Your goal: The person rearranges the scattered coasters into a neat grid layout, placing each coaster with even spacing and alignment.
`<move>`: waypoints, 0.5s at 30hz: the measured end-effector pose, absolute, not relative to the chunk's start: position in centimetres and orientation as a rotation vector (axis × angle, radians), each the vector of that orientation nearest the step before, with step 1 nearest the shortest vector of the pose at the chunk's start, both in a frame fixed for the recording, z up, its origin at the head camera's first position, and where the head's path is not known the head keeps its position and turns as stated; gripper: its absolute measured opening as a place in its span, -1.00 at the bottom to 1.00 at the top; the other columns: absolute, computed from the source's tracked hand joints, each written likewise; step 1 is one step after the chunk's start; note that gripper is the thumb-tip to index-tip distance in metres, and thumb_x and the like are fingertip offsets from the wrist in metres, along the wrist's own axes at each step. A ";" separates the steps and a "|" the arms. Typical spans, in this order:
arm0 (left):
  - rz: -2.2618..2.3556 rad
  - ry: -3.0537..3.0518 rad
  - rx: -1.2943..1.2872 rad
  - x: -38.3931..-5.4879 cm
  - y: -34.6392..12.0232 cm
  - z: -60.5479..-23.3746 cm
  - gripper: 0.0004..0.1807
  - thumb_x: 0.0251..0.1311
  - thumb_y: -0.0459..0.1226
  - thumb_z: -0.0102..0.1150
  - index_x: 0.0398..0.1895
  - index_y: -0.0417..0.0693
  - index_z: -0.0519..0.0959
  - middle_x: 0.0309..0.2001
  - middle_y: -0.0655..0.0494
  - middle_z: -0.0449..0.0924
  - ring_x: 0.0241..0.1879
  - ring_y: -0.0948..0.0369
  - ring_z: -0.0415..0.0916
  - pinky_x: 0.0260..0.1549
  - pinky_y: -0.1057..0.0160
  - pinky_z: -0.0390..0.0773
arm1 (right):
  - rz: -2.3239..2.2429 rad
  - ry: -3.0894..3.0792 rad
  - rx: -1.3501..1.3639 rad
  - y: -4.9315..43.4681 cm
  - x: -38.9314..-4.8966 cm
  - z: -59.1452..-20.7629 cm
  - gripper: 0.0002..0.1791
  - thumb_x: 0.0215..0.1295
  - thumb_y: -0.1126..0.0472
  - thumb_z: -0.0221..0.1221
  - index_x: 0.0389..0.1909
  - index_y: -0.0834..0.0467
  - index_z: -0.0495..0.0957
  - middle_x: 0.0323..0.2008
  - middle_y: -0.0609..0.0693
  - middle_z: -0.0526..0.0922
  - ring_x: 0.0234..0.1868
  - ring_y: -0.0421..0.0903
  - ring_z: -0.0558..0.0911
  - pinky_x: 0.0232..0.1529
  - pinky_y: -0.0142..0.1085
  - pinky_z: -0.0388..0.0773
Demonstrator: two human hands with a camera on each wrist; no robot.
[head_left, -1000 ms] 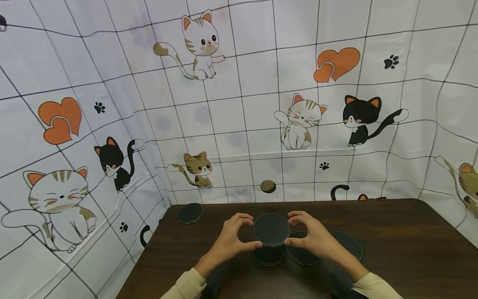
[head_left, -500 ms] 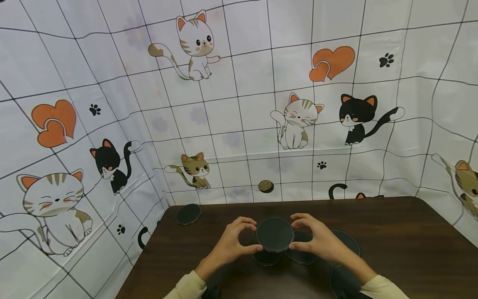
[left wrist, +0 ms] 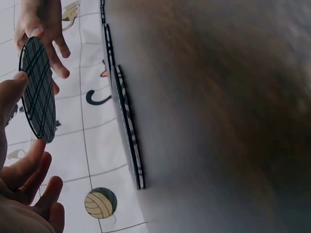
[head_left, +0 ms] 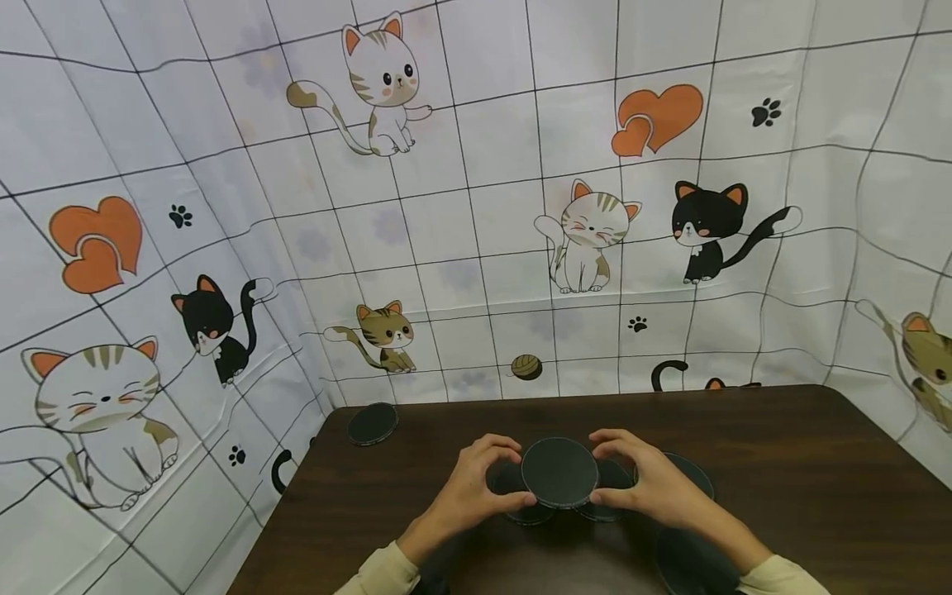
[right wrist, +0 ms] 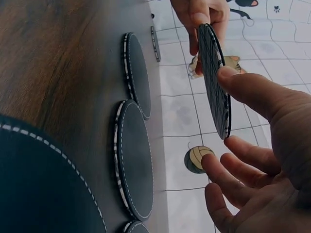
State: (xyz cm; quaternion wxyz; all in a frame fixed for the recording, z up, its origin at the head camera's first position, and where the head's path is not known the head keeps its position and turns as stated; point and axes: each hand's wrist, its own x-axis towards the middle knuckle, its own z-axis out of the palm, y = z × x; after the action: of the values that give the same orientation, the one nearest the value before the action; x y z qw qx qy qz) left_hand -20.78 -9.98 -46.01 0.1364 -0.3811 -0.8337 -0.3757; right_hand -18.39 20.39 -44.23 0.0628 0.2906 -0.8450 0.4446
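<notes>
A round dark coaster (head_left: 560,472) with a stitched edge is held between both hands above the table. My left hand (head_left: 476,483) grips its left rim with thumb and fingertips. On the opposite rim, the thumb and fingertips of my right hand (head_left: 654,481) hold it. The left wrist view shows its plaid underside (left wrist: 39,92), raised clear of the tabletop. Below it in the head view lie two similar coasters, a left one (head_left: 530,515) and a right one (head_left: 599,512), both partly covered by the held coaster.
Another coaster (head_left: 692,473) lies behind the right hand, and one more (head_left: 687,560) sits beside the right forearm. A single coaster (head_left: 373,425) rests at the far left corner of the dark wooden table (head_left: 803,479). A cat-print sheet (head_left: 476,215) hangs behind.
Both hands have carried the held coaster rightward and slightly nearer to me, from over the left coaster to between the two lying coasters. The view has shifted a little.
</notes>
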 end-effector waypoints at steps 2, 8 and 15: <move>-1.083 -2.420 -1.105 -20.6 -9.7 -46.1 -0.51 -0.11 0.11 0.36 -0.16 0.10 0.50 0.08 0.24 0.36 0.09 0.31 0.25 0.07 -0.20 0.06 | 1.324 -2.549 0.894 20.7 -18.3 -44.3 -0.42 -0.06 -0.12 0.36 -0.03 0.07 0.50 0.18 -0.14 0.31 0.13 -0.07 0.42 0.06 -0.07 0.35; -1.071 -2.433 -1.122 -20.1 -9.0 -46.1 -0.53 -0.13 0.13 0.37 -0.21 0.13 0.49 0.08 0.30 0.35 0.09 0.31 0.26 0.06 -0.21 0.08 | 1.290 -2.575 0.887 21.7 -17.6 -44.3 -0.43 -0.07 -0.12 0.37 -0.04 0.03 0.50 0.20 -0.08 0.33 0.13 -0.03 0.42 0.03 -0.03 0.37; -1.064 -2.449 -1.112 -19.2 -8.6 -45.8 -0.50 -0.15 0.16 0.36 -0.23 0.11 0.48 0.09 0.26 0.35 0.11 0.33 0.24 0.06 -0.12 0.08 | 1.324 -2.553 0.958 22.3 -17.2 -44.5 -0.47 -0.02 -0.07 0.37 -0.04 0.05 0.49 0.22 -0.05 0.31 0.14 -0.02 0.39 0.04 -0.04 0.36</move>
State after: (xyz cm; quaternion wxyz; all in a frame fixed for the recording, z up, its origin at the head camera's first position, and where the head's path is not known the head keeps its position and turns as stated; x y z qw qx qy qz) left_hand -19.20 -8.57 -45.82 0.1241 -0.3815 -0.8402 -0.3649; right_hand -17.22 22.26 -44.51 0.0551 0.3154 -0.8409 0.4363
